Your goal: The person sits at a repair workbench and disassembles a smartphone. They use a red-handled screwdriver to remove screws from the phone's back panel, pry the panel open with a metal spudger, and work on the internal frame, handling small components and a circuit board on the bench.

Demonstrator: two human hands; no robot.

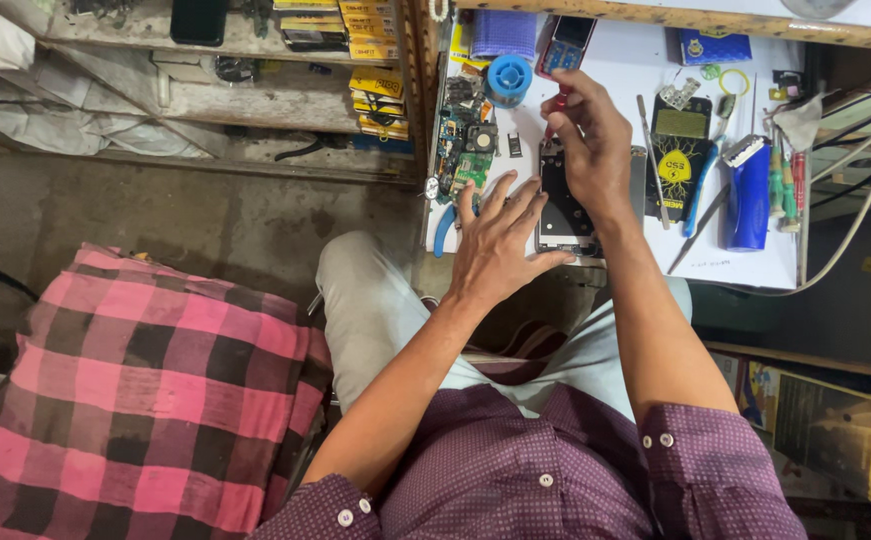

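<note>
Workshop floor of grey concrete, with a pink-and-black checked cloth (145, 390) at lower left and cluttered shelves (205, 100) above. White work mat (615, 70) at upper centre, strewn with parts: green circuit boards (465, 140), a blue tape reel (508, 78), a blue cylindrical tool (750, 195), tweezers (652, 160). At the mat's near edge lies an opened phone (560, 205) (dark inner frame exposed). Left hand (495, 245) rests open, fingers spread, thumb touching the phone's lower edge. Right hand (590, 140) is closed around a red-handled screwdriver (559, 105), held over the phone's top end.
</note>
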